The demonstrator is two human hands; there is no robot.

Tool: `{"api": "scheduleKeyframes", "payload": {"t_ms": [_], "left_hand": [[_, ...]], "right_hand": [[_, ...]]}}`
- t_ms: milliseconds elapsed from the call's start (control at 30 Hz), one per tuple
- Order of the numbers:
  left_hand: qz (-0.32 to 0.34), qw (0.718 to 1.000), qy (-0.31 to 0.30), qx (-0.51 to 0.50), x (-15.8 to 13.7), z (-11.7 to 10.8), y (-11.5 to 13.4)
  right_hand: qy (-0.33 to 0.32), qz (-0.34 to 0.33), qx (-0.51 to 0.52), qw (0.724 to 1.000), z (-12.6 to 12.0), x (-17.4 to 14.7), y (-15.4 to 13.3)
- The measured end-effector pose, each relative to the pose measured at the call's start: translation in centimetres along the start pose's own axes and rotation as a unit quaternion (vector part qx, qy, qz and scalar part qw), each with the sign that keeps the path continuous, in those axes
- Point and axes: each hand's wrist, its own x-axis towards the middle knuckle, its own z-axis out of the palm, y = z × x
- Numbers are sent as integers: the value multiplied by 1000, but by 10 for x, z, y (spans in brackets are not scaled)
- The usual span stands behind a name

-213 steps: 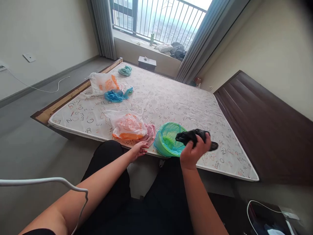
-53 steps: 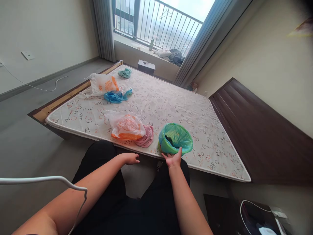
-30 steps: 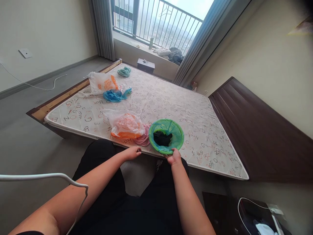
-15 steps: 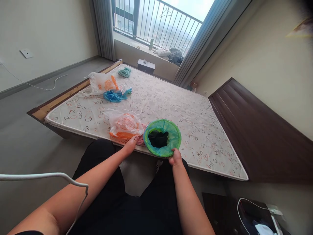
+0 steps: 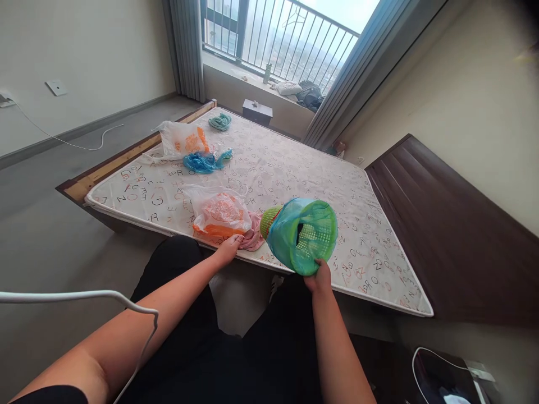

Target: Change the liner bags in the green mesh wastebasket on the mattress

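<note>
Green basket [image 5: 270, 222] has tipped sideways
Its mouth turned right, and less of the black bundle [image 5: 299, 232] shows inside

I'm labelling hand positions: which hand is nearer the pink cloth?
Left. The left hand is at the edge of the pink cloth; whether they touch is unclear. The right hand is farther off, gripping the bin.

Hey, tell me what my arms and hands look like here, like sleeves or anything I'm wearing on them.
Your left hand and right hand are ungloved, and both forearms are bare, without a watch. A dark sleeve edge shows near your left elbow. A white cable crosses before the left forearm.
</note>
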Motion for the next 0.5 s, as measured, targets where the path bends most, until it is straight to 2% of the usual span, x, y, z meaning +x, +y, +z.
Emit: {"api": "scheduleKeyframes", "payload": {"t_ms": [133, 267, 333, 500], "left_hand": [[44, 999, 9, 11, -1, -1, 2], [100, 991, 93, 17, -2, -8, 6], [131, 985, 109, 16, -3, -11, 7], [182, 983, 0, 1, -10, -7, 9]], "right_hand": [[-31, 48, -28, 998, 2, -9, -1], [-66, 68, -50, 994, 4, -13, 1], [-70, 66, -59, 994, 6, -15, 2], [-41, 51, -86, 994, 15, -20, 7]]}}
